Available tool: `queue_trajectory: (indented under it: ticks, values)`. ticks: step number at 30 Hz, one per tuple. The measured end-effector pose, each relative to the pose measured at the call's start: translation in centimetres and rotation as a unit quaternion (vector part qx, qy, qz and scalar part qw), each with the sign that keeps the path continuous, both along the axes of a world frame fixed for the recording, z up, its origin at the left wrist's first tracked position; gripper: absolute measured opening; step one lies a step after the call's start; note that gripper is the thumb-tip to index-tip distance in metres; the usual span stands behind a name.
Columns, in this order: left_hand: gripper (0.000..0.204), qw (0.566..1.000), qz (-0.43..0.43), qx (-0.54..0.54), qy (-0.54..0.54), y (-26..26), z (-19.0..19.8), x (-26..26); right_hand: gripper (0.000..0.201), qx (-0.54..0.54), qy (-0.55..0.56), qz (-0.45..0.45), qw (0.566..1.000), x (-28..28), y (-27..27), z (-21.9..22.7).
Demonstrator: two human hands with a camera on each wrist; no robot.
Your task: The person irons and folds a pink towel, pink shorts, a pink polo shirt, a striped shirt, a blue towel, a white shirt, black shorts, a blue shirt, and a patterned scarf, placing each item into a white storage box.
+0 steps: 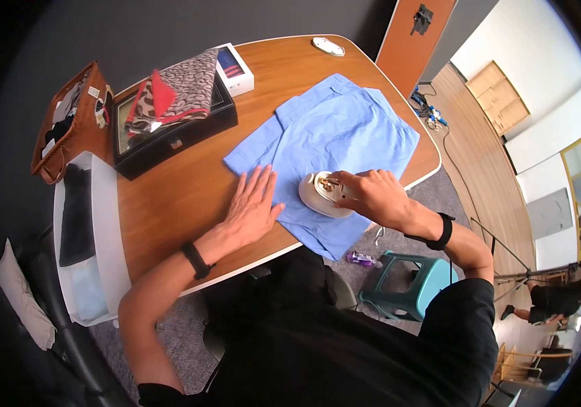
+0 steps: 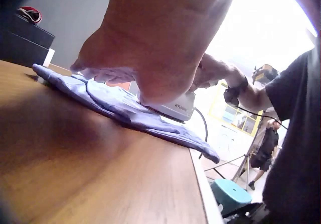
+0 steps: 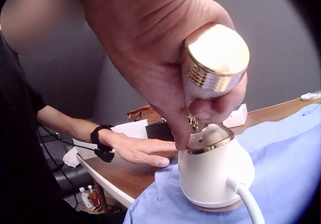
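A light blue shirt [image 1: 351, 129] lies folded over the table [image 1: 175, 197], part of it hanging past the near edge. On its near part stands a small white and gold garment iron [image 1: 312, 198]. My right hand [image 1: 377, 195] grips the iron by its handle, fingers wrapped around it in the right wrist view, where a pale cord [image 3: 251, 204] leaves the white body. To the left, my left hand [image 1: 251, 207] rests palm down with fingers extended, at the shirt's left edge. In the left wrist view, the hand [image 2: 150, 48] covers part of the shirt.
A black glass-lidded box [image 1: 178, 139] bears a patterned cloth [image 1: 189, 88], beside a white box [image 1: 235, 71]. A brown basket [image 1: 66, 125] and a white tray [image 1: 117, 264] stand left. An oval white object [image 1: 328, 46] lies at the back. A teal stool [image 1: 406, 285] stands below right.
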State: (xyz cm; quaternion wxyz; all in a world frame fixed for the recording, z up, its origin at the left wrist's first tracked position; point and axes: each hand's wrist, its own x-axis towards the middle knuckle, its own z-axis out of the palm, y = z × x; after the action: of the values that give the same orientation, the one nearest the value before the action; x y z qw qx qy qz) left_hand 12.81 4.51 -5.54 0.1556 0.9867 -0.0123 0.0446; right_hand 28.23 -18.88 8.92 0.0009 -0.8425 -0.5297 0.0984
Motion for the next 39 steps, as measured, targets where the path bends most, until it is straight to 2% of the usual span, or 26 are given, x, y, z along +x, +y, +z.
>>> queue_trajectory:
  ticks: [2, 6, 9, 14, 21, 25, 26, 27, 30, 33, 35, 36, 39]
  values:
    - [0.064, 0.997, -0.056, -0.013, -0.059, 0.0, -0.4, 1.0, 0.051, 0.016, -0.006, 0.014, 1.0, 0.5, -0.3, -2.2]
    - [0.062, 0.997, -0.072, 0.028, 0.01, -0.3, -1.8, 1.6, 0.054, 0.02, 0.019, 0.062, 0.998, 0.3, -0.5, -2.8]
    - [0.064, 0.995, -0.078, 0.051, 0.041, -0.1, -1.4, 1.4, 0.054, 0.007, 0.042, 0.087, 0.995, -0.8, -0.6, -2.2]
    - [0.063, 0.995, -0.079, 0.053, 0.043, 0.4, -1.3, 1.5, 0.055, -0.041, 0.059, 0.12, 0.99, -2.0, -1.3, -1.3]
    - [0.061, 0.996, -0.069, 0.059, 0.007, 0.4, -2.4, 1.2, 0.057, -0.15, 0.1, 0.073, 0.981, -2.5, -3.2, 1.5]
    - [0.067, 0.996, -0.07, 0.055, 0.019, 1.1, -1.9, -0.1, 0.056, -0.123, 0.117, 0.075, 0.983, 0.0, -5.0, 2.4]
    - [0.069, 0.996, -0.07, 0.06, 0.021, 1.5, -1.8, -0.5, 0.056, -0.105, 0.097, 0.051, 0.988, 0.7, -5.8, 2.6]
    - [0.071, 0.995, -0.071, 0.063, 0.025, 2.0, -1.8, -1.0, 0.058, -0.034, 0.109, 0.041, 0.993, 1.8, -6.6, 2.5]
    - [0.075, 0.994, -0.078, 0.051, 0.061, 2.8, -0.4, -2.5, 0.057, 0.031, 0.072, -0.063, 0.995, 4.6, -8.5, 3.0]
    - [0.081, 0.993, -0.077, 0.05, 0.073, 3.4, 0.2, -3.2, 0.055, 0.052, -0.007, -0.198, 0.979, 7.6, -10.2, 2.4]
    - [0.086, 0.992, -0.065, 0.059, 0.096, 2.9, 1.6, -3.4, 0.055, 0.1, -0.022, -0.233, 0.967, 11.4, -12.0, 1.2]
    - [0.09, 0.993, -0.078, 0.056, 0.066, 2.5, 1.7, -3.4, 0.053, 0.137, -0.014, -0.251, 0.958, 13.5, -12.9, 0.6]
    - [0.091, 0.982, -0.174, 0.045, 0.052, 0.7, 2.7, -2.4, 0.046, 0.109, -0.013, -0.387, 0.915, 18.9, -13.8, -0.1]
